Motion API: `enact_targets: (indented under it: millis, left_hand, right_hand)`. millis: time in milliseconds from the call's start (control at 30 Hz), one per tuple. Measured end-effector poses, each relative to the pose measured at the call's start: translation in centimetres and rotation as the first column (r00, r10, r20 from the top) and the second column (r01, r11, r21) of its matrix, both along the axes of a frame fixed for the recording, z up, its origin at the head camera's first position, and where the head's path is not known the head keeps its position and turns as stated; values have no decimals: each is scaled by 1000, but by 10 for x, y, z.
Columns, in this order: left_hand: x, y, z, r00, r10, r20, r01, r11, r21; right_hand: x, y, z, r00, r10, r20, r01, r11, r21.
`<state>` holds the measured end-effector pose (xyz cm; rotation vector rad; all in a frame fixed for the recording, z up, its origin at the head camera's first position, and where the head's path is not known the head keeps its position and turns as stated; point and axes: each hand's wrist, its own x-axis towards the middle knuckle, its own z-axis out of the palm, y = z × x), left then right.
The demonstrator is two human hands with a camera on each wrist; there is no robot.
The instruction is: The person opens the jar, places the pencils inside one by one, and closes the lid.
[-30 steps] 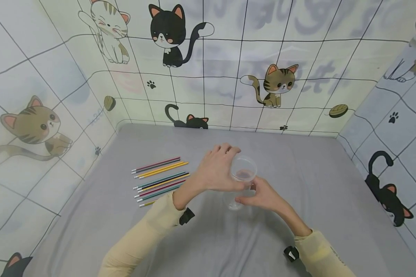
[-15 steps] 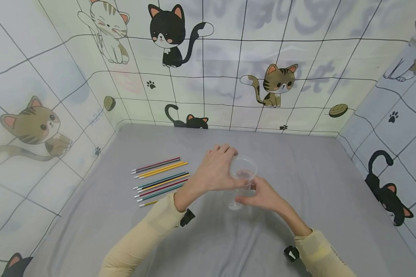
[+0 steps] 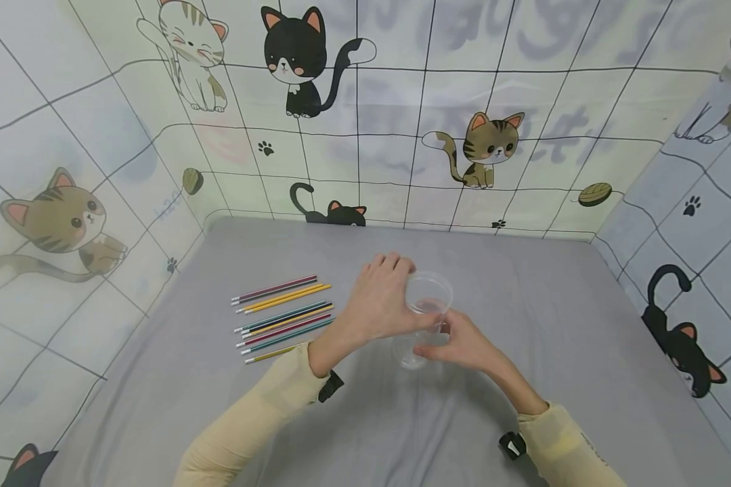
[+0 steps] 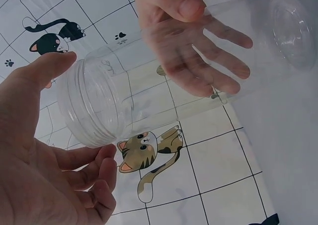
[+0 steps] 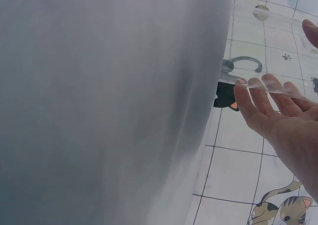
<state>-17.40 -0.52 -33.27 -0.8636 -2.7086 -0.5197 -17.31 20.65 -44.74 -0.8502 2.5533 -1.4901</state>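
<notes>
A clear plastic jar (image 3: 429, 287) stands upright on the grey cloth between both hands. Around its ridged, round top end, my left hand (image 3: 378, 297) curls its thumb and fingers. Lower down, my right hand (image 3: 463, 341) grips the jar's see-through body. The left wrist view shows the left thumb at one side of the top rim (image 4: 74, 101) and curled fingertips at the other. In that same view, the right hand's fingers show through the jar wall, with the round base (image 4: 293, 31) beyond. The right wrist view catches the right hand (image 5: 283, 115) against the jar's edge.
Several pencils (image 3: 286, 325) in red, yellow, teal and black lie roughly side by side left of the jar, partly behind the left forearm. Grey cloth (image 3: 524, 284) covers the table. Cat-printed sheets (image 3: 390, 155) hang around the back and sides.
My left hand has turned slightly at the jar's top, its fingertips shifting a little to the left. The right hand and the jar stay almost in place.
</notes>
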Motion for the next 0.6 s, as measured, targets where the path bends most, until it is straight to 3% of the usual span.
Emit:
enact_targets:
  millis: [333, 600]
  left_hand:
    - [3, -6, 1, 1000, -19, -18, 20, 998, 67]
    - [8, -21, 0, 1000, -26, -18, 28, 989, 145]
  right_hand:
    - [0, -2, 0, 1000, 13, 2, -13, 1000, -23]
    - [1, -2, 1, 1000, 8, -9, -8, 1000, -9]
